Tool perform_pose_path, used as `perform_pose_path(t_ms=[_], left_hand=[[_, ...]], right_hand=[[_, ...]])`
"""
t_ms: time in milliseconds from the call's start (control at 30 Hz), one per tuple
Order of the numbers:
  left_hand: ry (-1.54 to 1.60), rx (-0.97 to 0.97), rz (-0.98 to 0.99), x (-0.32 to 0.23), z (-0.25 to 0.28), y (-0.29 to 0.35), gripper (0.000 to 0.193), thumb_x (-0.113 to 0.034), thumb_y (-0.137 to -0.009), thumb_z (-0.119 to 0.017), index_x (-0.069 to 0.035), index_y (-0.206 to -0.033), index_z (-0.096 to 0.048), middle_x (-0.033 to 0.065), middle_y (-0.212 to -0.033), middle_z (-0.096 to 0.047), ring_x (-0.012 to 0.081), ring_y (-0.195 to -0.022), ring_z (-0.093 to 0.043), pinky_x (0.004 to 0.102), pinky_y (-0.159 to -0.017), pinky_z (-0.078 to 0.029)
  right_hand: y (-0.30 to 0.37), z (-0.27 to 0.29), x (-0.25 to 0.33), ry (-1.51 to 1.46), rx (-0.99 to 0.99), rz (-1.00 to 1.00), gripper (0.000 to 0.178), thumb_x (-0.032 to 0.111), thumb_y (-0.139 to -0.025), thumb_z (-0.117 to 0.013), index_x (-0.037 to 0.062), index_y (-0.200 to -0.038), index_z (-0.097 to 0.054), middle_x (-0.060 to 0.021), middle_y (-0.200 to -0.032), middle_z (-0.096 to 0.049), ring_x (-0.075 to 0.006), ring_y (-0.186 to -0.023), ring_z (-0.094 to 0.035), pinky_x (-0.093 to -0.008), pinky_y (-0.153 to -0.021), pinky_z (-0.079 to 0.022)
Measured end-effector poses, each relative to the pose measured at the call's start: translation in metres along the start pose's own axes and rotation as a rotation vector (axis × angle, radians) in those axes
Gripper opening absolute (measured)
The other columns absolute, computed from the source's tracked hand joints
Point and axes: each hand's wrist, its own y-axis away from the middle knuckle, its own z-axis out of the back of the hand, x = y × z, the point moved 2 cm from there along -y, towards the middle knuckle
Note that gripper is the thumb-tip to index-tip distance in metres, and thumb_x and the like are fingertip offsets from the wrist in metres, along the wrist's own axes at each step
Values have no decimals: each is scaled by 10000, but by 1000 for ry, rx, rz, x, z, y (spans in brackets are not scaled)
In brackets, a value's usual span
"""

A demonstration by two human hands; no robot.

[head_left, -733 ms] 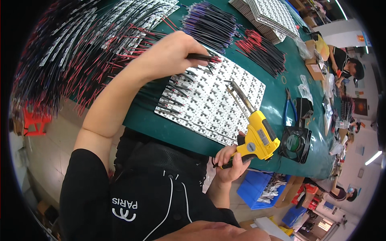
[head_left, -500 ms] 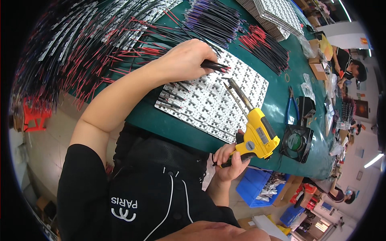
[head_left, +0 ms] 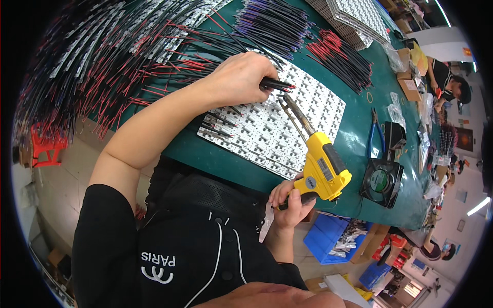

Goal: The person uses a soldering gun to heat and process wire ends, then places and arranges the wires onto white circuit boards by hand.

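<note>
My left hand (head_left: 245, 77) pinches a small bundle of black wires (head_left: 276, 84) over the white board; their stripped, reddish ends point right. Below, my right hand (head_left: 290, 203) wraps round the handle of a yellow soldering gun (head_left: 324, 167). Its metal tip (head_left: 295, 110) slants up and left, close to the wire ends; whether they touch I cannot tell. Underneath lies the white board (head_left: 313, 110), covered in rows of small raised parts. Several short dark wires (head_left: 220, 123) lie along its left edge, partly hidden by my left forearm.
Piles of red and black wires (head_left: 118, 66) cover the left side of the green table (head_left: 190, 161). Purple-black (head_left: 275, 25) and red-black wire bundles (head_left: 341, 59) lie beyond. At right are blue-handled pliers (head_left: 375, 133) and a black fan (head_left: 381, 182). A blue bin (head_left: 323, 238) stands below; co-workers sit farther right.
The soldering gun has moved a little up and left with my right hand, bringing its tip closer to the wire ends. My left hand has hardly moved.
</note>
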Motion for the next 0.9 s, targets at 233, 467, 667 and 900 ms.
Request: perform_pose_path(t_ms=[233,467,667,900], left_hand=[[-15,18,31,-1,1,-1,190,-82,-656,-660,-5,-829,-670,169,-751,-631,331,-770,-615,394,-720,-480],[-4,-30,-36,3,-2,0,170,-73,-648,-665,30,-775,-615,136,-735,-582,324,-724,-582,378,-651,-452],[-8,-35,-31,4,-3,0,172,-72,-647,-665,25,-781,-618,140,-756,-588,329,-745,-583,381,-666,-455],[-26,-21,-83,2,-1,-2,162,-71,-654,-665,22,-776,-615,140,-746,-571,331,-727,-570,387,-649,-444]], right_hand=[[-2,0,-1,6,4,-2,334,145,-866,-491,-81,-1076,-363,-57,-536,-409,-131,-391,-402,-253,-384,-386],[-1,-2,0,39,-2,-28,292,128,-865,-488,-79,-1042,-383,-62,-541,-416,-131,-404,-408,-252,-390,-386],[-1,0,0,34,17,-27,482,138,-863,-498,-134,-1217,-316,-62,-535,-422,-125,-398,-404,-255,-383,-384],[2,1,5,22,-84,20,525,170,-860,-519,-135,-1224,-297,-56,-518,-411,-125,-377,-393,-254,-379,-385]])
